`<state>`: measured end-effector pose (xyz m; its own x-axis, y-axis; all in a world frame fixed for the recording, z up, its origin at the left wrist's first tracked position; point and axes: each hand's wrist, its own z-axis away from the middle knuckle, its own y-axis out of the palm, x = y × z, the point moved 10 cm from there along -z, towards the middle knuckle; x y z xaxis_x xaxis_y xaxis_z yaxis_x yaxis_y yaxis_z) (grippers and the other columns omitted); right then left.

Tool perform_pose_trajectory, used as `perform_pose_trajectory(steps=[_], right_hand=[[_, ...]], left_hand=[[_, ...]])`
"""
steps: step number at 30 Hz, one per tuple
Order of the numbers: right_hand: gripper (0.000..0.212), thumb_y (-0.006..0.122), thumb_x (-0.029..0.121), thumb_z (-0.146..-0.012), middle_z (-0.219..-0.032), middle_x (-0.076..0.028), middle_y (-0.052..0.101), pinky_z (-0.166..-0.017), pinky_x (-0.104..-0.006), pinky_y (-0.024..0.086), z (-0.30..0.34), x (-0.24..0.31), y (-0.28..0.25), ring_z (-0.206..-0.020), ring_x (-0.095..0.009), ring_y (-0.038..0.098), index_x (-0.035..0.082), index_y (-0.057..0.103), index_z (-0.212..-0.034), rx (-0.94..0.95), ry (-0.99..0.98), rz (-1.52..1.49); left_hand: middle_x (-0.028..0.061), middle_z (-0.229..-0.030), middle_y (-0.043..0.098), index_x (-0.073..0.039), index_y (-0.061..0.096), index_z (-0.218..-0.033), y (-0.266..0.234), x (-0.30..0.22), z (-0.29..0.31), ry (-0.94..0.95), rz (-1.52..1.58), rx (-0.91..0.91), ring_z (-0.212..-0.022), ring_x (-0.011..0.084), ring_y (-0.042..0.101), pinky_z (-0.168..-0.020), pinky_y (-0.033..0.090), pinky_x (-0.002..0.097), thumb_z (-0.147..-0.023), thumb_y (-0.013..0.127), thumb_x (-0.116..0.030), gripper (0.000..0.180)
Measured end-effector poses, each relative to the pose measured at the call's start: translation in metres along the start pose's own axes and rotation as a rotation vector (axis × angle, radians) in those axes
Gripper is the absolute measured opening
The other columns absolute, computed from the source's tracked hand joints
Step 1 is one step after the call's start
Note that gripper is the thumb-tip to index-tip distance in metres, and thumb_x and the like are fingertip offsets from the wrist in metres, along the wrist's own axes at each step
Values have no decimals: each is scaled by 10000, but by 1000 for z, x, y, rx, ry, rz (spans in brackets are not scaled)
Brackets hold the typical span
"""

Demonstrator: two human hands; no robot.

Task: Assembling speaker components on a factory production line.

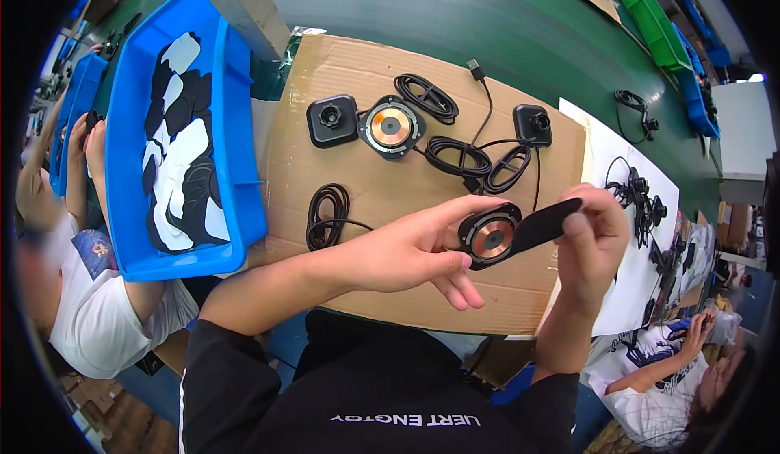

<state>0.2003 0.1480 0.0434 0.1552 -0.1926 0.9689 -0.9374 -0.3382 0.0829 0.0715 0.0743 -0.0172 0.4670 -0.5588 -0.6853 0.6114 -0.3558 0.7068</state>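
My left hand (406, 247) grips a black round charger housing (492, 238) by its edge, with a copper coil disc facing up. Between the thumb and fingers of my right hand (597, 243) is a thin black oval pad (548, 226), tilted, its left end at the housing's right edge; I cannot tell whether they touch. Farther off on the cardboard (382, 198) lies a second coil housing (392, 127) beside a black square base (331, 121). Another square base (532, 125) sits to the right. Coiled black cables (459, 157) lie between them.
A blue bin (236, 129) of black and white pads stands on the left. Beyond the cardboard spreads the green tabletop (406, 11), with a green bin (650, 15) at far right. More black parts (646, 202) lie on a white sheet. People sit at both sides.
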Motion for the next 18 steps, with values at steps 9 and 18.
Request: perform_pose_trajectory(steps=[9, 18], right_hand=[[120, 656, -14, -813, -627, -1, 553, -433, -146, 308, 29, -43, -1, -481, -46, 419, -26, 644, -932, -51, 332, 6], [119, 668, -5, -813, -616, 0, 553, -429, -146, 304, 31, -34, 9, -472, -42, 419, -26, 655, -930, -45, 297, 37]], left_hand=[[201, -1189, 540, -65, 234, -1455, -12, 10, 0, -148, 21, -92, -920, 276, 684, -754, 605, 310, -964, 374, -16, 512], [204, -1207, 535, -80, 234, -1464, -5, 1, -1, -32, -128, -58, -941, 262, 672, -793, 601, 320, -905, 429, 89, 616]])
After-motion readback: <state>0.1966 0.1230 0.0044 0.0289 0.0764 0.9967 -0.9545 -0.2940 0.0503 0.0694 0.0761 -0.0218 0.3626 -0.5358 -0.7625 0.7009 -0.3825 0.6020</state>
